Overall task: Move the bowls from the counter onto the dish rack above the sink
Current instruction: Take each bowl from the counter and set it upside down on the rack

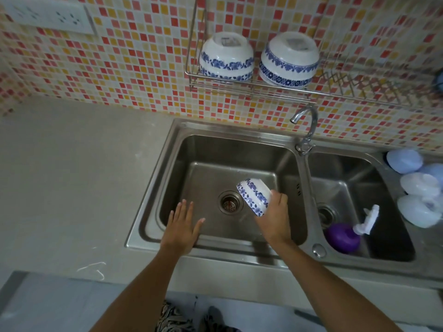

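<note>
My right hand [275, 216] grips a white bowl with blue flower bands [253, 196], tipped on its side above the left sink basin [215, 159]. Flat and empty with fingers spread, my left hand [182, 224] hovers over the basin's front left part. On the wall above the sink hangs a wire dish rack [251, 88]. Two matching bowls sit upside down in it, one on the left [226, 57] and one to its right [288, 59]. The rest of the rack stretches right with nothing in its wires.
A curved tap [308, 125] rises between the two basins. The right basin holds a purple bottle with a white spray head [345, 237]. Several pale blue and white rounded items [417, 188] lie on the right ledge. Grey counter [72, 176] spreads left of the sink.
</note>
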### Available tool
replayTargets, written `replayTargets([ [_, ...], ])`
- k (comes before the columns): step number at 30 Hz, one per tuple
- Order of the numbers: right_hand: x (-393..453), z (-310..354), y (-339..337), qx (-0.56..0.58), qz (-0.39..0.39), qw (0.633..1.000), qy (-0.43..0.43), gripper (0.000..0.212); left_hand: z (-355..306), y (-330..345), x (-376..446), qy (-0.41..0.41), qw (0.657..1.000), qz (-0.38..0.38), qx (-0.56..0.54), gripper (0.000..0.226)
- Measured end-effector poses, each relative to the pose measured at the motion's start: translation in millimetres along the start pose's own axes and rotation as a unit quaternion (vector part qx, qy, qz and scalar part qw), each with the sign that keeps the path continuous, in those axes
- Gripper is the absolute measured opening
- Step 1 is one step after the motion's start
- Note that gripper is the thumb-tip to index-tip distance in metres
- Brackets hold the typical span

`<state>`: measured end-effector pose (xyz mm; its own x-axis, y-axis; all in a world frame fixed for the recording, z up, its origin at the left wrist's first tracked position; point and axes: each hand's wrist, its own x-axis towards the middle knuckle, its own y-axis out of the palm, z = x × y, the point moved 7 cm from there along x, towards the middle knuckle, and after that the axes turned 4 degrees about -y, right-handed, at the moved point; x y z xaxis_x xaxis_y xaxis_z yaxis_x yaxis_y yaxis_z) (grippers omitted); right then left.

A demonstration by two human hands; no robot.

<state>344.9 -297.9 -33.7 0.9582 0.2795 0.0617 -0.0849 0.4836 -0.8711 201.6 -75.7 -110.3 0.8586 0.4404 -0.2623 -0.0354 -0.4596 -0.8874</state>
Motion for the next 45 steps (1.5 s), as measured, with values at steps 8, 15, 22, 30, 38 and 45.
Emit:
replayTargets([
  [8,-8.8,9.9,-4.8,-0.09,-0.022,0.994,-0.062,0.073,1.3,-0.9,-2.0,0.004,1.0,-0.011,-0.009,0.093],
  [15,1.2,0.8,-19.9,0.264,0.002,0.945,0.192,0.051,-9.2,-36.3,0.2,0.017,0.998,-0.031,-0.06,0.105],
  [22,6.5,48.5,-50.6,0.673,0.133,0.679,0.263,0.038,-69.8,-199.2,52.6,0.127,0.963,-0.232,-0.046,0.069],
  [30,42.1,131.2,-131.4,0.726,0.149,0.657,0.139,0.037,-136.5,-324.2,97.0,0.214,0.922,-0.321,-0.013,0.058],
  [38,100.6,172.9,-192.0,0.712,0.077,0.694,0.082,0.051,-130.5,-310.4,132.5,0.183,0.948,-0.261,0.004,0.068],
  [45,154.6,189.9,-231.5,0.627,-0.021,0.779,0.019,0.074,-132.9,-310.6,133.2,0.189,0.947,-0.26,-0.007,0.071],
])
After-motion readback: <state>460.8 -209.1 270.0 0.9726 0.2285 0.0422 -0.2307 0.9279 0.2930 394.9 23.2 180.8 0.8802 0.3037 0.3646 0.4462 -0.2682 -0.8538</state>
